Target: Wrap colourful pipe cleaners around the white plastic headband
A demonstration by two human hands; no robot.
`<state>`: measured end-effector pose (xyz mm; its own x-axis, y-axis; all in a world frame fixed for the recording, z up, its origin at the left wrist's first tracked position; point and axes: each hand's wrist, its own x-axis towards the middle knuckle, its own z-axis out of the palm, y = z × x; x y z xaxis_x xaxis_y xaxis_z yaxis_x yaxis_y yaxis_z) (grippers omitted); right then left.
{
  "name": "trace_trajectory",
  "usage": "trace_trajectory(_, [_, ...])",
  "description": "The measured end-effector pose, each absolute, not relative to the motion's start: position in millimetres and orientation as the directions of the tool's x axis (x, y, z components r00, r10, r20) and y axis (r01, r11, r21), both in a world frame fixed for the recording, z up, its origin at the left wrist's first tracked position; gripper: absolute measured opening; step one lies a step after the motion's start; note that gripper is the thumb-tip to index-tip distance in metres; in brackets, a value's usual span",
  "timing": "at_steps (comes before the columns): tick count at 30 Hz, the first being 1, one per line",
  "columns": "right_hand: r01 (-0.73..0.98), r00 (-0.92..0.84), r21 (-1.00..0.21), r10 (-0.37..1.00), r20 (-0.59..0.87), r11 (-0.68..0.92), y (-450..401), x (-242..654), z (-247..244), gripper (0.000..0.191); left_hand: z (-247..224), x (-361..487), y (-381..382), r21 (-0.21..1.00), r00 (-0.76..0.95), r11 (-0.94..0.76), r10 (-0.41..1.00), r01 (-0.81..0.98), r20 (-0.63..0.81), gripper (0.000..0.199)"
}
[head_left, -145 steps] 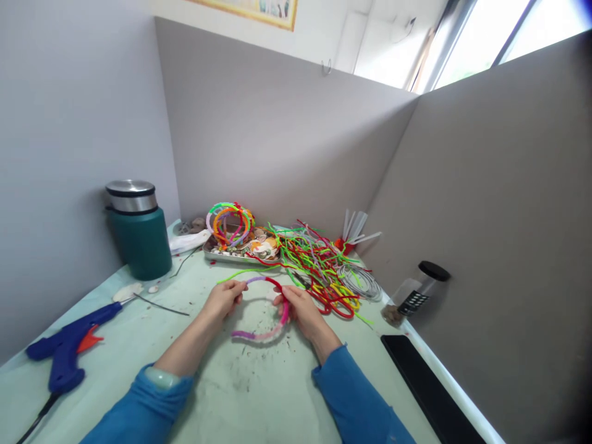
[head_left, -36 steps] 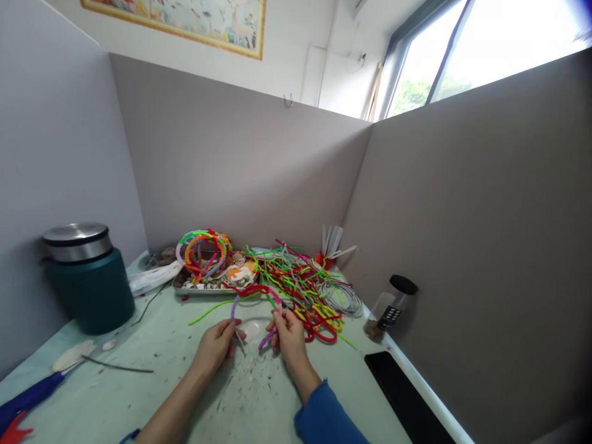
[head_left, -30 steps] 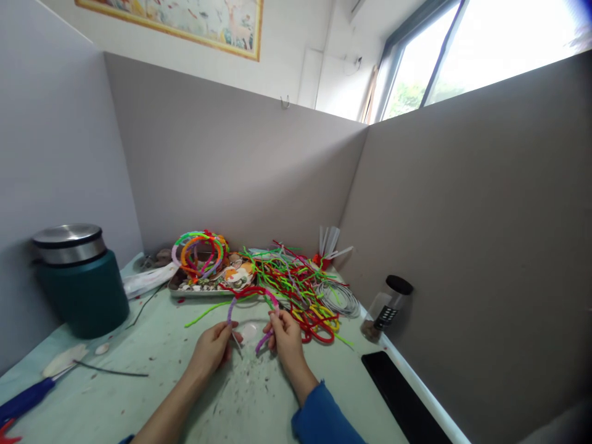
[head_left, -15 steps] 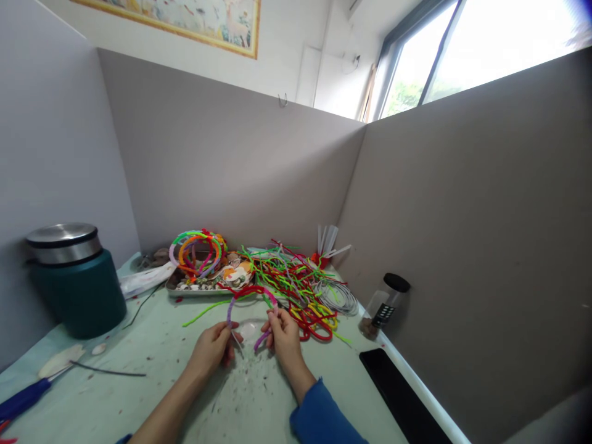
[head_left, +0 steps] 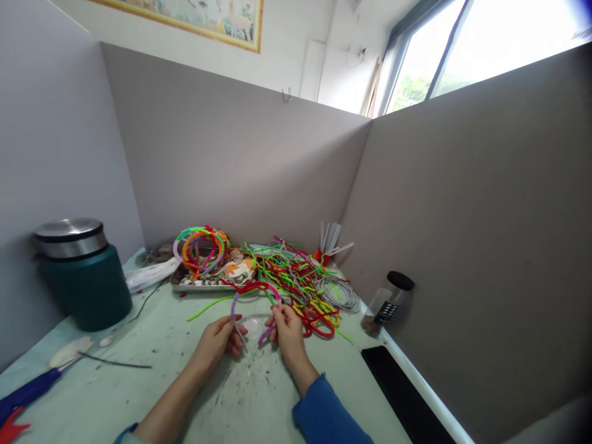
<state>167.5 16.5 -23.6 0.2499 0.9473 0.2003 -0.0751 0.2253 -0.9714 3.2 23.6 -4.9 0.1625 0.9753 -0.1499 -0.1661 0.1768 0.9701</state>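
Note:
An arch-shaped loop wrapped in pipe cleaners (head_left: pixel 253 286), lilac on the left, red along the top and pink on the right, is held between my two hands. My left hand (head_left: pixel 216 339) is closed on its left leg, where a bare grey end sticks out below the fingers. Thumb and fingers of my right hand (head_left: pixel 287 332) pinch the right leg, and a purple pipe cleaner end (head_left: pixel 266 334) points down beside them. Behind the arch, a bright green pipe cleaner (head_left: pixel 209 306) lies on the table. A clear round disc (head_left: pixel 251 325) lies between the hands.
A metal tray (head_left: pixel 203 288) carries shells and colourful wrapped rings (head_left: pixel 201 232). To its right spreads a pipe cleaner heap (head_left: pixel 287 268) with coiled grey wire (head_left: pixel 340 293). A green flask (head_left: pixel 83 287) and blue-handled tool (head_left: pixel 28 393) are left; a jar (head_left: pixel 386 305) and black slab (head_left: pixel 407 394) right.
The whole view has shifted slightly, placing things a little higher and further right. Both hands keep their hold on the arch, with hardly any change in their grip.

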Motion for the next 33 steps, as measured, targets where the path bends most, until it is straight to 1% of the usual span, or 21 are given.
trace_trajectory(6, [-0.077,0.258,-0.973,0.947,0.194,0.22,16,168,-24,0.034,1,3,22,0.965,0.191,0.179,0.971,-0.19,-0.143,0.029])
trace_trajectory(10, [-0.105,0.256,-0.973,0.951,0.175,0.207,17,168,-24,0.034,3,2,23,0.951,0.207,0.219,0.963,-0.219,-0.174,0.028])
trace_trajectory(14, [-0.138,0.258,-0.969,0.952,0.165,0.206,18,169,-22,0.035,5,2,21,0.947,0.219,0.208,0.963,-0.246,-0.155,0.03])
trace_trajectory(19, [-0.149,0.254,-0.967,0.953,0.164,0.206,17,169,-20,0.035,7,1,18,0.968,0.168,0.17,0.976,-0.183,-0.14,0.03])
trace_trajectory(22, [-0.144,0.246,-0.968,0.955,0.167,0.207,17,169,-20,0.036,3,-1,20,0.976,0.122,0.153,0.983,-0.152,-0.136,0.033])
trace_trajectory(29, [-0.062,0.254,-0.98,0.953,0.165,0.187,21,177,-23,0.04,-7,-1,26,0.982,0.122,0.127,0.986,-0.142,-0.111,0.042])
trace_trajectory(33, [0.042,0.326,-0.983,0.928,0.182,0.178,22,182,-26,0.044,-8,-1,27,0.986,0.099,0.123,0.989,-0.109,-0.113,0.043])
